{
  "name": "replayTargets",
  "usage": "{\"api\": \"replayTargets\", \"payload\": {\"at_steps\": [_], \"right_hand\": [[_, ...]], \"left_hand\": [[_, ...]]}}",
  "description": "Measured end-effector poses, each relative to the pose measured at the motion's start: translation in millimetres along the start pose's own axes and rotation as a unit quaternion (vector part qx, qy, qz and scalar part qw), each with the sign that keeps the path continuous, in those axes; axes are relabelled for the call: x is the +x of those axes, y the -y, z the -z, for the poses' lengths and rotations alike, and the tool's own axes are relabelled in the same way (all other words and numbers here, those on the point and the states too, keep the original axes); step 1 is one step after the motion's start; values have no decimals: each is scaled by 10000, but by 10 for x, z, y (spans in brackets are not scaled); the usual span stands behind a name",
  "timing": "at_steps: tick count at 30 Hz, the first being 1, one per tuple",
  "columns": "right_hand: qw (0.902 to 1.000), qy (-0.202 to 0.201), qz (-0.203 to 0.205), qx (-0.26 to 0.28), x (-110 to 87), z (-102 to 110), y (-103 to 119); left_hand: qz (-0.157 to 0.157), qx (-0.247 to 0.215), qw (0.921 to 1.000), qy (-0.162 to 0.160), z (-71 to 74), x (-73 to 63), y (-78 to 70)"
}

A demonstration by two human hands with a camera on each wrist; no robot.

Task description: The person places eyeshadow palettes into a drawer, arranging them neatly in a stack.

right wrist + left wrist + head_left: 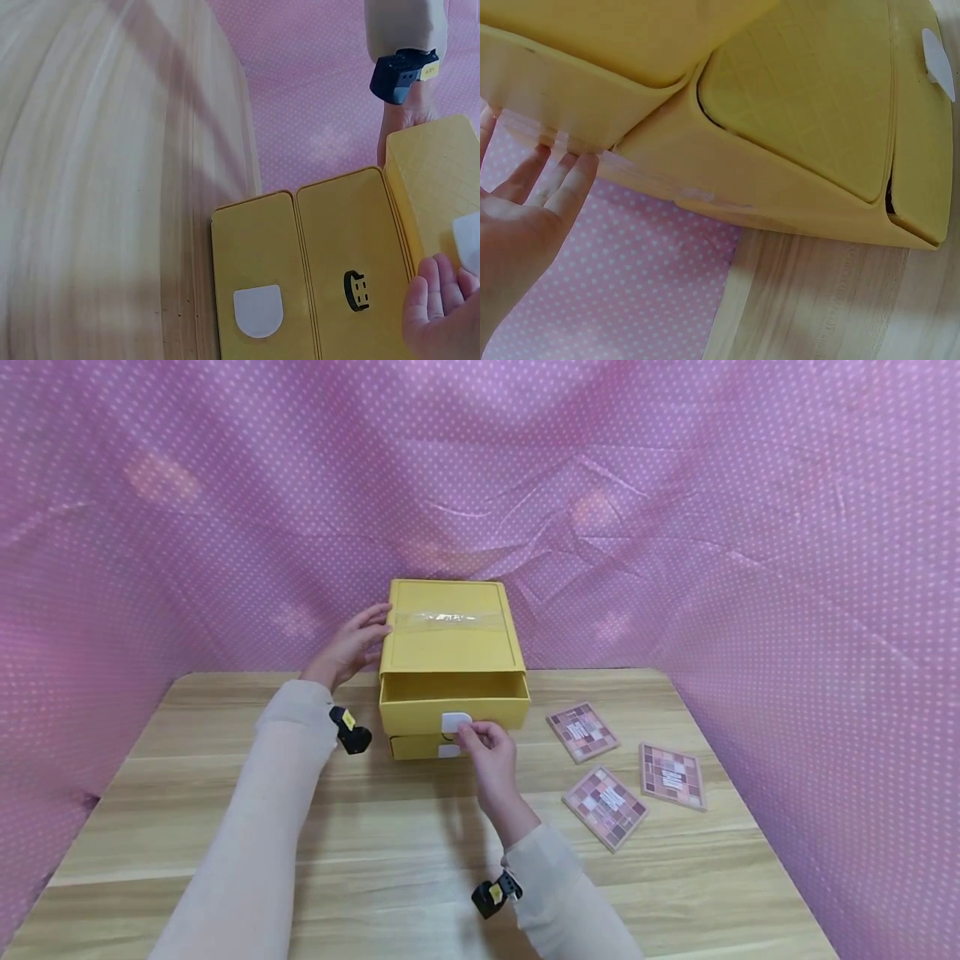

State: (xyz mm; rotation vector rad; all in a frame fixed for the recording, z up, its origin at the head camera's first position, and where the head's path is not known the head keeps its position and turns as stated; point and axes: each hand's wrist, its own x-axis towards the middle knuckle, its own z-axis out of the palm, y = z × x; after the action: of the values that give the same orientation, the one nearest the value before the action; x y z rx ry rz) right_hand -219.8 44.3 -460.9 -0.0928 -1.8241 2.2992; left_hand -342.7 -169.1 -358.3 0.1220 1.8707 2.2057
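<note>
A yellow drawer box [450, 647] stands at the back of the table, clear tape across its top. Its top drawer [412, 717] is partly pulled out, and the visible part of its inside is bare. At that drawer's front, my right hand [497, 768] pinches the white pull tab [454, 722] between thumb and fingers. My left hand [347, 647] rests against the box's left side with fingers extended, fingertips on the wall. Below, the right wrist view shows a middle drawer [349, 240] with a black printed mark and a bottom drawer [259, 232] with its own white tab, both closed.
Right of the box lie three flat square palettes with pink and brown patterned covers: one nearest the box [582, 732], one in front [605, 807] and one farther right [672, 776]. A pink dotted curtain [600, 527] hangs behind and beside the wooden table [375, 877].
</note>
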Motion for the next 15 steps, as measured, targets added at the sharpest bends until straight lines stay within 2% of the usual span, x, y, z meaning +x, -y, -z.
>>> {"api": "replayTargets", "payload": {"at_steps": [2,4,10,15], "right_hand": [[9997,102,196,57,84,86,-274],[9995,138,284,41,94,118,-378],[9997,-122,-71,-189,-396,-90,465],[9992,-154,-358,-122,-523,-111,611]], "left_hand": [[-4,10,10000,11,6,11,-4],[-12,32,10000,27,18,26,-5],[-6,89,9999,52,50,66,-10],[-30,45,10000,21,66,83,-4]]}}
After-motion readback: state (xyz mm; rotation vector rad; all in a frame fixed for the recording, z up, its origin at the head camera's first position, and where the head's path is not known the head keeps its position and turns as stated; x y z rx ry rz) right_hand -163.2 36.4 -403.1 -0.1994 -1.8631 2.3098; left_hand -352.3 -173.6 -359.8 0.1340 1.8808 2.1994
